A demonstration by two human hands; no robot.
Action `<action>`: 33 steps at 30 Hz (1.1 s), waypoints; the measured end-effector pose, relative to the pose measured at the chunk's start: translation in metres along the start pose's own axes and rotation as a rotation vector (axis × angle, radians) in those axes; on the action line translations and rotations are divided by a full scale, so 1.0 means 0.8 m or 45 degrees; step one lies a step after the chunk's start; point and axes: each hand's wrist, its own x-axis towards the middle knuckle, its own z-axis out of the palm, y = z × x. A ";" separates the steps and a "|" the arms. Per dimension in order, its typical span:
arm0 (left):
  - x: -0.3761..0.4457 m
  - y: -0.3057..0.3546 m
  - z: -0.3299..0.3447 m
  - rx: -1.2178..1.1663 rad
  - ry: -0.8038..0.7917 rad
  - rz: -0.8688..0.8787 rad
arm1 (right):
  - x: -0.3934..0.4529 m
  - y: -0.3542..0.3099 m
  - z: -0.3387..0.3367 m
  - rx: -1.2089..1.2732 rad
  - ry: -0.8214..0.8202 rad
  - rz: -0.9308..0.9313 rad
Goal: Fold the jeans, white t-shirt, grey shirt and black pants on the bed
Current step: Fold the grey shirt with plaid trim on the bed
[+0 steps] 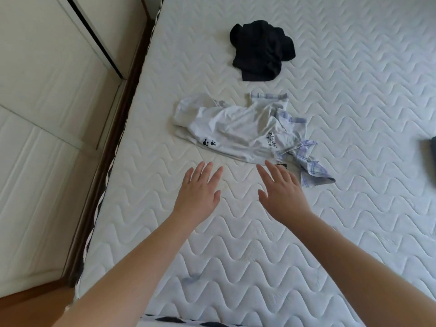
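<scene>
On the white quilted mattress of the bed [354, 114], with its wavy stitched pattern, a crumpled white t-shirt [236, 128] printed with small black paw marks and lettering lies near the middle. Beneath and beside it, at its right edge, pokes out a rumpled pale shirt with a blue check pattern [306, 161]. Farther up the mattress, well apart from these, sits a bunched heap of black fabric, the black pants [262, 50]. At the right edge of the view a sliver of another dark item [433, 152] shows, too little to identify. Both bare forearms reach forward over the mattress. The left hand [198, 192] is spread flat with straight fingers, holding nothing, near the t-shirt's lower edge. The right hand [280, 192] is likewise released, fingers straight, fingertips just beside the t-shirt's hem. To the left stands a cream panelled wall [47, 114] beyond the dark wooden bed frame [113, 142].
</scene>
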 end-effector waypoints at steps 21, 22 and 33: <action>0.279 -0.037 0.318 0.047 0.032 0.052 | 0.289 0.108 0.273 -0.039 -0.106 0.068; 0.292 -0.044 0.322 0.048 0.039 0.029 | 0.296 0.113 0.278 -0.031 -0.134 0.084; 0.346 -0.055 0.286 0.157 -0.061 -0.026 | 0.329 0.122 0.278 -0.206 0.043 0.073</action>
